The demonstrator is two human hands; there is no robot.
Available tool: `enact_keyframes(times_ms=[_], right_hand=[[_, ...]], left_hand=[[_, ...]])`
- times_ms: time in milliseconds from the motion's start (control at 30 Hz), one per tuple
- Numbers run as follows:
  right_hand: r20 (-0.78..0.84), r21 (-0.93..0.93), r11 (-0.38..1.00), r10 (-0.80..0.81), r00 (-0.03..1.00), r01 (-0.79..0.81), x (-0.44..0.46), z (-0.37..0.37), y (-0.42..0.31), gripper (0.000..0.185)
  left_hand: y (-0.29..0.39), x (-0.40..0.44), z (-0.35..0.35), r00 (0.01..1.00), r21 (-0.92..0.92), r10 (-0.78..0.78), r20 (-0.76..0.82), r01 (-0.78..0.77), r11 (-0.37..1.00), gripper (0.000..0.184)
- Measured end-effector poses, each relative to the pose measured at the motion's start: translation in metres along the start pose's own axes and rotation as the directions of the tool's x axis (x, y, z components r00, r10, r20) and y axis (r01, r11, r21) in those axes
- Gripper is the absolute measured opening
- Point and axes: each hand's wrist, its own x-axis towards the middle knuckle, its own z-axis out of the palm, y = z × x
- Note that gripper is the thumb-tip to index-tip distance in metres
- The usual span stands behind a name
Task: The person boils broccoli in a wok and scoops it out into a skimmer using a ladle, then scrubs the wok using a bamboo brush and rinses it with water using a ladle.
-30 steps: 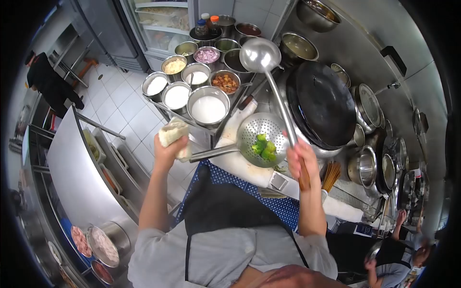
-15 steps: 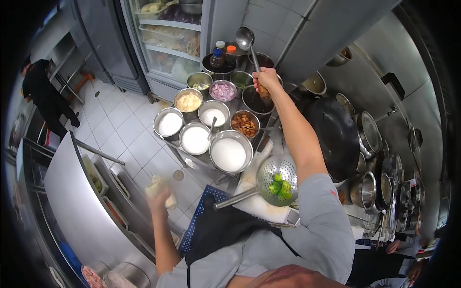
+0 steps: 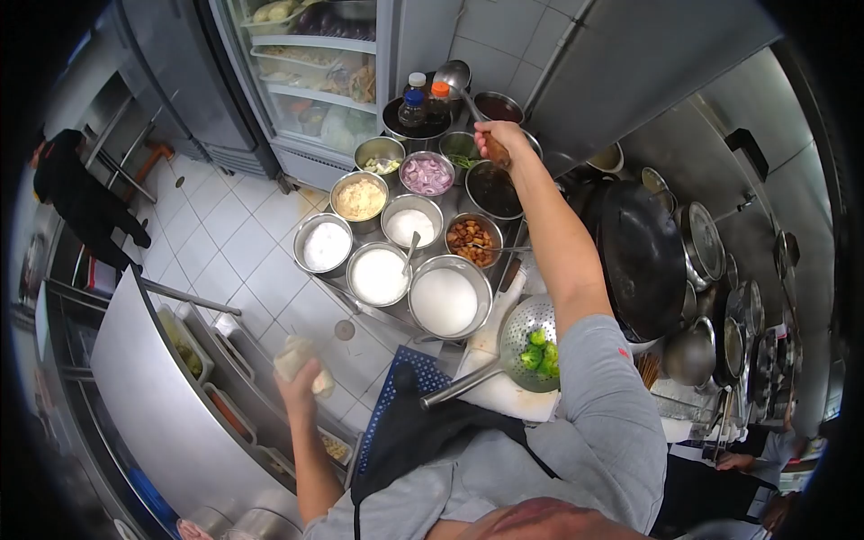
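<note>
My right hand [image 3: 500,144] is wrapped round the wooden handle of a metal ladle [image 3: 453,76], whose bowl is at the back pots, beside the capped bottles [image 3: 413,109]. Off to the left, my left hand [image 3: 301,382] grips a folded pale cloth [image 3: 302,364] above the floor. A perforated strainer [image 3: 519,339] holding green broccoli [image 3: 540,355] rests on the counter, its handle toward me and neither hand on it. Metal pots of white powder [image 3: 379,276], chopped red onion [image 3: 427,173] and brown pieces [image 3: 472,241] stand between my hands.
A large black wok [image 3: 637,261] sits right of my right arm. Left is a steel counter [image 3: 171,396] with food trays. A glass-door fridge [image 3: 315,67] stands behind the pots. One person in black [image 3: 76,193] is at the far left, another person [image 3: 756,461] at the lower right.
My right hand has moved with the ladle from above the strainer to the back pots. My left hand has shifted down, away from the strainer's handle, still with the cloth.
</note>
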Motion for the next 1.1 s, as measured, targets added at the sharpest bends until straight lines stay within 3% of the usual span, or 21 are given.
enact_keyframes(times_ms=[33, 67, 167, 233, 333, 367, 500, 633, 767, 900, 967, 1100], right_hand=[[0.067, 0.174, 0.981, 0.071, 0.995, -0.082, 0.0, -0.004, -0.001, 0.013], [0.179, 0.34, 0.935, 0.038, 0.983, -0.098, -0.002, -0.009, 0.001, 0.012], [0.24, 0.605, 0.788, -0.039, 0.97, -0.117, -0.003, -0.021, 0.006, 0.014], [0.257, 0.637, 0.764, -0.085, 0.963, -0.102, -0.025, -0.022, 0.007, 0.015], [0.291, 0.666, 0.74, -0.138, 0.947, -0.097, -0.068, -0.03, 0.009, 0.02], [0.336, 0.696, 0.699, -0.114, 0.935, -0.165, -0.086, -0.032, 0.009, 0.023], [0.339, 0.719, 0.676, -0.139, 0.931, -0.16, -0.167, -0.041, 0.025, 0.035], [0.552, 0.78, 0.445, -0.16, 0.819, -0.439, -0.254, -0.062, 0.054, 0.038], [0.607, 0.78, 0.337, -0.202, 0.768, -0.527, -0.344, -0.089, 0.092, 0.052], [0.55, 0.828, 0.269, -0.215, 0.807, -0.493, -0.437, -0.118, 0.118, 0.054], [0.444, 0.883, 0.268, -0.209, 0.872, -0.385, -0.476, -0.141, 0.129, 0.061], [0.392, 0.908, 0.264, -0.264, 0.881, -0.325, -0.536, -0.194, 0.148, 0.061]], left_hand=[[0.001, 0.001, 0.003, 1.0, 0.008, 0.017, 0.007, -0.017, 1.0, 0.04], [0.001, 0.001, 0.003, 1.0, 0.015, 0.023, 0.013, -0.023, 1.0, 0.04], [0.001, 0.002, 0.004, 0.999, 0.024, 0.002, 0.037, -0.003, 1.0, 0.042], [0.005, 0.001, 0.003, 0.995, 0.027, -0.07, 0.066, 0.068, 0.997, 0.045], [-0.001, 0.005, 0.012, 0.999, 0.006, -0.039, 0.028, 0.039, 0.999, 0.045], [-0.001, 0.003, 0.016, 0.999, 0.008, -0.033, 0.041, 0.032, 0.999, 0.044], [0.006, -0.009, 0.031, 0.991, -0.003, -0.015, 0.137, 0.015, 1.0, 0.043], [0.023, -0.045, 0.053, 0.984, -0.091, 0.067, 0.166, -0.052, 0.994, 0.035], [0.023, -0.086, 0.063, 0.982, -0.102, 0.108, 0.155, -0.092, 0.99, 0.03], [0.014, -0.126, 0.061, 0.986, -0.154, 0.135, 0.094, -0.12, 0.981, 0.028], [0.014, -0.146, 0.057, 0.988, -0.165, 0.151, 0.036, -0.143, 0.976, 0.028], [0.006, -0.185, 0.043, 0.981, -0.221, 0.17, -0.089, -0.185, 0.958, 0.026]])
